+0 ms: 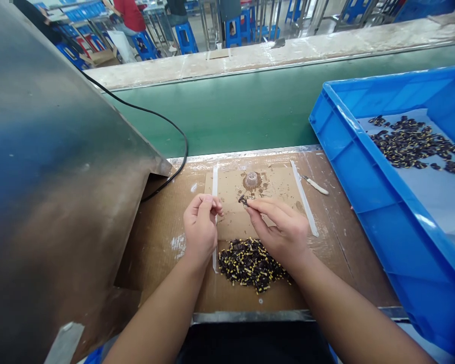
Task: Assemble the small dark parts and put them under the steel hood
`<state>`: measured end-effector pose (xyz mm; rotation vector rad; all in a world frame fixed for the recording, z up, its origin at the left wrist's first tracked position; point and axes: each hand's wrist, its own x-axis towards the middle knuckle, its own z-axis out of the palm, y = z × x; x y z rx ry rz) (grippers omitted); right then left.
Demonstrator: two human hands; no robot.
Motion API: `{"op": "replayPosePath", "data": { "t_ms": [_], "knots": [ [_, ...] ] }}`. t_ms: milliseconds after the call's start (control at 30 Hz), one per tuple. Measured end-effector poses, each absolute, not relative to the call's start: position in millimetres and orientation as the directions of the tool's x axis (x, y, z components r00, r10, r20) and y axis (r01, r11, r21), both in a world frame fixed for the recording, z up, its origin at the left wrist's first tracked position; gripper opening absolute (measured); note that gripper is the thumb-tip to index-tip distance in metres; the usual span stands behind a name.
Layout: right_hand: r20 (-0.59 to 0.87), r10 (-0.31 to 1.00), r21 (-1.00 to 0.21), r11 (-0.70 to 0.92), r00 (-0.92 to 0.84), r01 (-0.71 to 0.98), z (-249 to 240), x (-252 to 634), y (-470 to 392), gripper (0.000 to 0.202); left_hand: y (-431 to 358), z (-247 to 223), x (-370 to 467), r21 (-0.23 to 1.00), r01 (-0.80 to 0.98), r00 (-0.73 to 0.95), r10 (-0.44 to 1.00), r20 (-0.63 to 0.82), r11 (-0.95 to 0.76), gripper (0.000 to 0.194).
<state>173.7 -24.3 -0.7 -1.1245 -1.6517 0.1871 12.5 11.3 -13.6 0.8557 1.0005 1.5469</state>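
So the right hand (pixel 284 230) is pinching one small dark part (pixel 243 200) between thumb and fingertips, held just above the cardboard mat (pixel 276 184). The part's long axis runs roughly left-right, with its free end poking out left toward the other hand, though it's too tiny to make out more. The left hand (pixel 200 227) is loosely curled with fingertips pressed together; can't tell if anything's actually in there. Counting stuff: one heap of dark-and-yellow pieces (pixel 250 265) right below the hands (way too many to count), a second scatter of the same parts (pixel 413 144) in the one blue crate (pixel 367 197) on the right, one little round fixture (pixel 252 179) on the mat, one white-handled tool (pixel 315 185) near the crate. The bench is brown cardboard with white tape strips, a green conveyor belt (pixel 246 106) behind it, a black cable (pixel 167 121) trailing from a big metal housing (pixel 49 172) on the left, and blue stools further back.
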Motion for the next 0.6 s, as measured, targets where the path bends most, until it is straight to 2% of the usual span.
{"op": "replayPosePath", "data": {
  "t_ms": [67,100,167,233,267,400,600],
  "knots": [
    [0.685,0.729,-0.607,0.555,0.019,0.569,-0.2,173.8,-24.2,0.025,12.5,-14.4,10.9,0.933,-0.354,-0.187,0.982,0.0,-0.067,0.041],
    [0.688,0.726,-0.604,0.56,0.016,0.567,0.0,173.9,-24.2,0.025,12.2,-13.6,10.9,0.941,-0.334,-0.182,0.983,-0.013,-0.049,0.036],
    [0.687,0.726,-0.606,0.564,0.013,0.561,0.7,174.3,-24.4,0.023,9.9,-9.8,12.4,0.955,-0.291,-0.179,0.984,-0.002,-0.051,0.009],
    [0.684,0.729,-0.611,0.565,0.01,0.555,1.3,174.7,-24.7,0.022,5.8,-4.5,14.6,0.966,-0.241,-0.152,0.987,0.054,-0.09,0.034],
    [0.68,0.734,-0.614,0.562,0.01,0.554,1.6,174.9,-24.9,0.022,3.4,-2.2,15.5,0.972,-0.209,-0.117,0.99,0.084,-0.107,0.037],
    [0.665,0.747,-0.627,0.552,0.01,0.55,2.4,175.0,-25.4,0.023,-5.3,0.1,17.2,0.985,-0.093,0.025,0.989,0.149,-0.146,0.019],
    [0.675,0.737,-0.618,0.561,0.006,0.551,1.9,173.9,-24.6,0.02,-11.4,-3.9,19.2,0.973,0.005,0.031,0.973,0.23,-0.23,0.027]
  ]
}}
